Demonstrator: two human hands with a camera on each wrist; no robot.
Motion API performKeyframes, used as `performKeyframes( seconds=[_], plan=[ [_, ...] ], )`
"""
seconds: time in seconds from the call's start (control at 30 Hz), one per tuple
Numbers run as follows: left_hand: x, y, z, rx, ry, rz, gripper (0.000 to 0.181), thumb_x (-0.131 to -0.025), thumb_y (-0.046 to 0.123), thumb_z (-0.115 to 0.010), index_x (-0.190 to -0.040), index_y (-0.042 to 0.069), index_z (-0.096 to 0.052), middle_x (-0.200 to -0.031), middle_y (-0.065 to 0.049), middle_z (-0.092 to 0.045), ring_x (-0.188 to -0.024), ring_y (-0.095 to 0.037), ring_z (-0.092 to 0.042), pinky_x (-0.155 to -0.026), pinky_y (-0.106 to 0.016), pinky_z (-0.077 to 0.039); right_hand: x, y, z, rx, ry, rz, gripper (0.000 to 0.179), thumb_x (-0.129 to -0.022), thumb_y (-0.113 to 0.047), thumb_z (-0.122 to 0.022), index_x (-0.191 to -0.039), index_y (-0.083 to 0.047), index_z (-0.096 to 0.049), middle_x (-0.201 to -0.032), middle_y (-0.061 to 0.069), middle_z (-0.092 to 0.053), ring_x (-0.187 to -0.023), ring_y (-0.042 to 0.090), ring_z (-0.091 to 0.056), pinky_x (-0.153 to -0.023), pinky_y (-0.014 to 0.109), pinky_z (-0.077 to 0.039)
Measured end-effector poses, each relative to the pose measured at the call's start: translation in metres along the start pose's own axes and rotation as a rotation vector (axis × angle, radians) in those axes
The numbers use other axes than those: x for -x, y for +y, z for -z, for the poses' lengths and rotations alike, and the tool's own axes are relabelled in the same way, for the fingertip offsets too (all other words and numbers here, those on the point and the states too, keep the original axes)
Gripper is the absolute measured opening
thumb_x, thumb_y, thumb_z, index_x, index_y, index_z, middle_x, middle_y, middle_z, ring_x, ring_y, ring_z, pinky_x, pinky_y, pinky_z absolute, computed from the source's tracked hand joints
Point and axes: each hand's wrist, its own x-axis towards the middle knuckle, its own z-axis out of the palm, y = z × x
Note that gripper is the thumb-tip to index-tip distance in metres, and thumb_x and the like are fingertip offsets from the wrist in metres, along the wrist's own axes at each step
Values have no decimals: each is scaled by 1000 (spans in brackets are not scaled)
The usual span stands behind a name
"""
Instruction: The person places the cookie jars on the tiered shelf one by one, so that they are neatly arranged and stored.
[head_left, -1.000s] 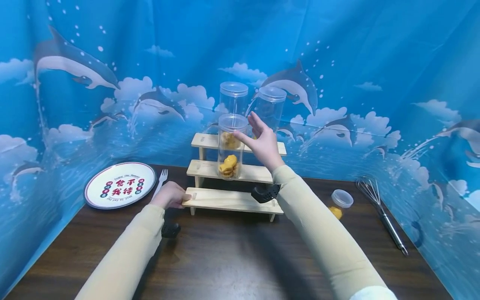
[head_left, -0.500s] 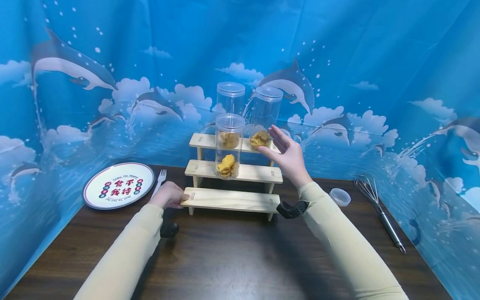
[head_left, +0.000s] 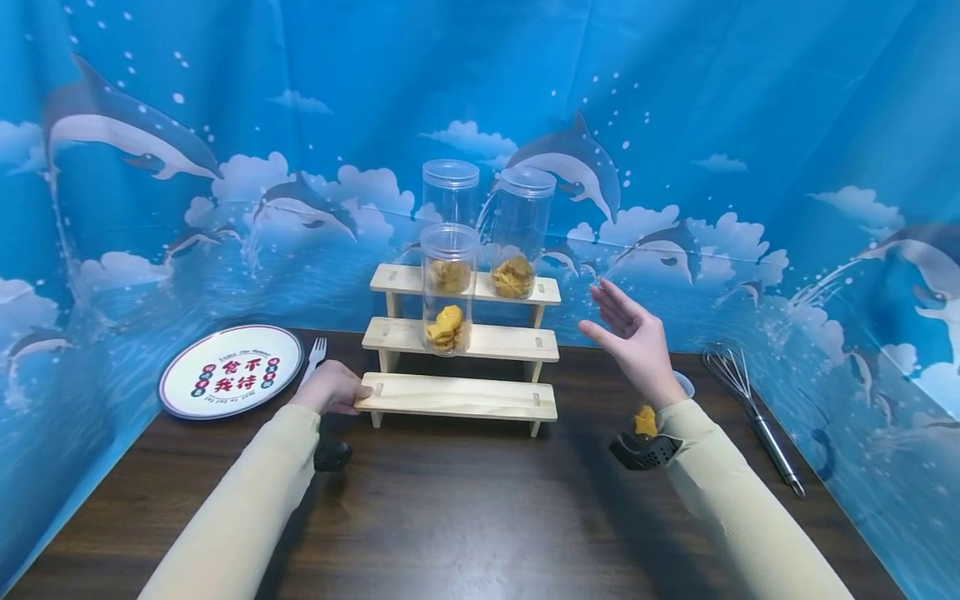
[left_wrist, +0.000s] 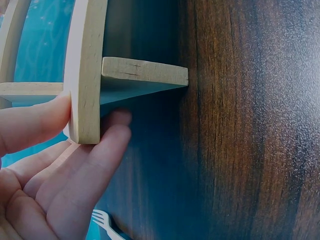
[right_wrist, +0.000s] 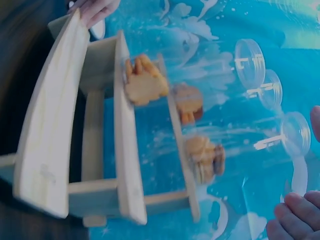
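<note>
My left hand point(head_left: 335, 388) pinches the left end of the lowest board of a three-tier wooden stand point(head_left: 457, 393); in the left wrist view the thumb lies on top and the fingers below. A clear lidded jar point(head_left: 449, 292) with yellow cookies stands upright on the middle tier's left part. On the top tier are a similar jar point(head_left: 451, 196), partly hidden behind it, and another jar point(head_left: 522, 229) on the right. My right hand point(head_left: 630, 342) is in the air right of the stand, fingers extended, holding nothing. Behind it are yellow cookies point(head_left: 645, 422) and a clear lid point(head_left: 684, 383), mostly hidden.
A white plate point(head_left: 187, 379) with red lettering lies at the table's left, a white fork point(head_left: 315, 354) beside it. A metal whisk point(head_left: 761, 429) lies near the right edge. Behind everything hangs a blue dolphin-print cloth point(head_left: 360, 92).
My right hand has moved away from the jars, to the right and down, uncovering the top right jar. My left hand keeps its hold on the stand's lowest board.
</note>
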Motion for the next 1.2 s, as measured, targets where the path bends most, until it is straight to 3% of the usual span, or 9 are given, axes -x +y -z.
performKeyframes(
  seconds=[0.2, 0.37, 0.6, 0.87, 1.03, 1.2],
  plan=[
    [1, 2, 5, -8, -24, -1, 37, -87, 7, -67, -111, -18, -55, -86, -19, -62, -73, -23, -64, -68, -31, -59, 17, 13, 19, 20, 11, -39, 66, -89, -20, -67, -146, -11, -35, -145, 13, -42, -133, 25, -41, -102, 19, -40],
    [2, 2, 1, -15, -9, 0, 35, -89, 7, -64, -113, -17, -55, -88, -18, -63, -74, -22, -64, -69, -31, -59, 29, 28, 38, 37, 47, -57, 64, -90, -17, -66, -146, -10, -36, -145, 16, -42, -132, 23, -43, -100, 20, -41],
    [1, 2, 1, -4, -2, 5, 32, -89, 6, -63, -110, -17, -56, -83, -17, -62, -72, -21, -65, -67, -30, -58, 50, 48, 66, 155, 102, -88, 63, -91, -19, -65, -146, -12, -36, -145, 15, -42, -131, 19, -45, -94, 10, -42],
    [-1, -1, -1, 22, 23, -7, 35, -87, 2, -63, -113, -20, -54, -75, -11, -60, -63, -15, -61, -62, -29, -58, 71, 76, 89, 270, 192, -169, 64, -89, -25, -67, -146, -18, -37, -147, 10, -40, -132, 18, -44, -94, 10, -43],
    [0, -1, -3, 19, 27, -13, 34, -88, 3, -63, -113, -19, -54, -74, -9, -59, -62, -14, -59, -62, -28, -58, 79, 93, 97, 329, 180, -232, 68, -89, -30, -66, -147, -10, -35, -148, 14, -38, -132, 22, -43, -88, 3, -41],
    [1, 0, -5, 37, 27, -22, 34, -88, 1, -62, -113, -21, -53, -73, -9, -58, -62, -13, -59, -63, -29, -58, 88, 102, 101, 393, 135, -308, 71, -89, -37, -66, -145, -6, -37, -145, 20, -41, -129, 36, -43, -77, -1, -40]
  ],
)
